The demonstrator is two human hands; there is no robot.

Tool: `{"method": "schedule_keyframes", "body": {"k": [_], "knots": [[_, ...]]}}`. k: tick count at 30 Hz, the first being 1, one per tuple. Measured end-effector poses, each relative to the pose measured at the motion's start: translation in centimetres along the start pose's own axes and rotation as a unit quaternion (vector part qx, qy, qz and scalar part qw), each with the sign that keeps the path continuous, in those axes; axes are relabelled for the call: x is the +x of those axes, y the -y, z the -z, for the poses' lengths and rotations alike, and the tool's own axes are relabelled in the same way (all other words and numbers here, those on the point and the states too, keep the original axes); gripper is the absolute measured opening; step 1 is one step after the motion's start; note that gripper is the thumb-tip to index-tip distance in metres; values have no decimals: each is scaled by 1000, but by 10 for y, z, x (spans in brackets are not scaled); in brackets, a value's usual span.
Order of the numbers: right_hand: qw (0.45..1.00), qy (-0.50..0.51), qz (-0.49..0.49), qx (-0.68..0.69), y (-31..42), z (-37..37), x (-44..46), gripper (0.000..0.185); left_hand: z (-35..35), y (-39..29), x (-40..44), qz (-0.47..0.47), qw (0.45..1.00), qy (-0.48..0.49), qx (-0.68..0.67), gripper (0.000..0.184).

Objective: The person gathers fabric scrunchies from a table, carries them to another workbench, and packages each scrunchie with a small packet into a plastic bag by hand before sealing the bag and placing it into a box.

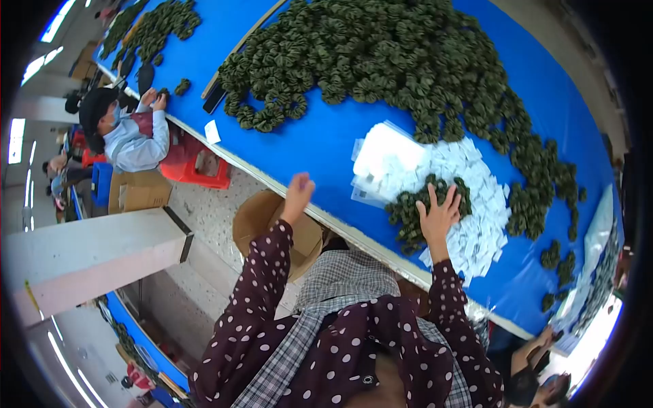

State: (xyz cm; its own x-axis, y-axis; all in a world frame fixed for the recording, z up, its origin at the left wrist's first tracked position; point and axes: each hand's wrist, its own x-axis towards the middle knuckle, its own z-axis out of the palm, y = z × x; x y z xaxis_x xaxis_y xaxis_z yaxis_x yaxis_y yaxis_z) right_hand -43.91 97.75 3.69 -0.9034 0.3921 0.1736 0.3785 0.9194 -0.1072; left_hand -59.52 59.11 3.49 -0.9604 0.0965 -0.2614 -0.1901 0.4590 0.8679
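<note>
My right hand (441, 214) lies with spread fingers on a small heap of dark green scrunchies (410, 217). Beneath and around that heap is a wide spread of small white labels (483, 204). My left hand (298, 194) is raised near the table's front edge, fingers curled together; anything in them is too small or hidden to make out. A stack of white sheets in clear plastic (388, 153) lies left of the labels. Behind these, a large pile of green scrunchies (367, 51) covers much of the blue table (292, 149).
A dark phone-like object (213, 98) and a white slip (212, 132) lie to the left. A co-worker (132, 132) in a cap handles scrunchies at the table's far left. Below the edge stand a cardboard box (262, 221) and a red stool (211, 175). Another person is at lower right.
</note>
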Motion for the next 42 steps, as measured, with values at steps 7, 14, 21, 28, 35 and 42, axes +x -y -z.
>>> {"method": "schedule_keyframes", "body": {"k": [7, 14, 21, 28, 35, 42], "knots": [[990, 109, -43, 75, 7, 30, 29, 56, 97, 17, 155, -66, 962, -249, 89, 42], [990, 111, -70, 53, 58, 20, 106, 56, 129, 26, 234, -92, 947, -261, 164, 49], [960, 47, 67, 269, 200, -10, 278, 66, 173, 6, 336, -145, 882, -397, 208, 80], [952, 81, 104, 275, 389, -57, 436, 86, 198, 34, 461, 21, 935, -291, 203, 92], [937, 225, 135, 229, 408, -99, 441, 69, 126, 9, 378, 47, 963, -253, 80, 85], [902, 175, 220, 329, 331, -79, 401, 42, 45, -7, 303, -49, 968, -242, -43, 75]]}}
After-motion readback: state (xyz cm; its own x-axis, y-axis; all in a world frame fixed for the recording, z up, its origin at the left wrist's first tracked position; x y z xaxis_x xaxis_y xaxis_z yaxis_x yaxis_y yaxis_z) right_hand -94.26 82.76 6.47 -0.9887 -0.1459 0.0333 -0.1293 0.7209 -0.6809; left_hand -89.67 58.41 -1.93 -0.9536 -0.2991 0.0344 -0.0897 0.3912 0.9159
